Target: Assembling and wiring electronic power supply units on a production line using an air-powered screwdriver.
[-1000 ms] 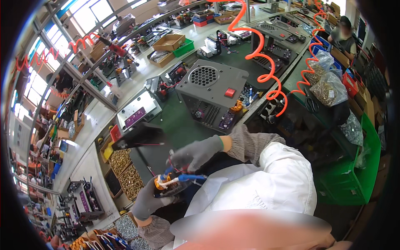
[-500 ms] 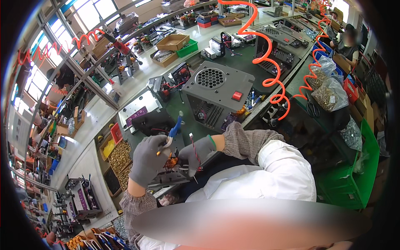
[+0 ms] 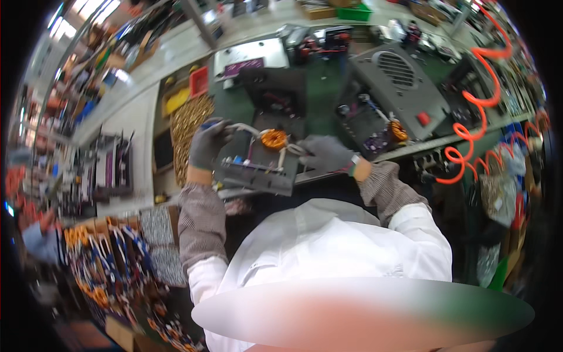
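Observation:
My left hand (image 3: 210, 144), in a grey glove, is closed on one white-sleeved lead of a copper-orange ring coil (image 3: 274, 139). A bit of blue shows at its fingers. On the coil's other side my right hand (image 3: 328, 154), also gloved, has its fingers closed around the other pale lead. The coil is stretched between the two hands, above an open dark metal chassis (image 3: 258, 183). Small boards and wires show inside the chassis, and its tall black panel (image 3: 275, 94) stands at the far side. Motion blurs the fingertips.
Right of the chassis stands a grey housing (image 3: 404, 76) with a vent and red switch. Brass fasteners (image 3: 190, 126) fill a bin at left, near a red tray (image 3: 199, 81). An orange coiled hose (image 3: 463, 146) hangs at right. Several wired coils (image 3: 111, 252) lie lower left.
The view has swung, shifting the bench rightward in the picture. My hands have moved apart, and the coil now shows between them. The blue-ended lead no longer points upward.

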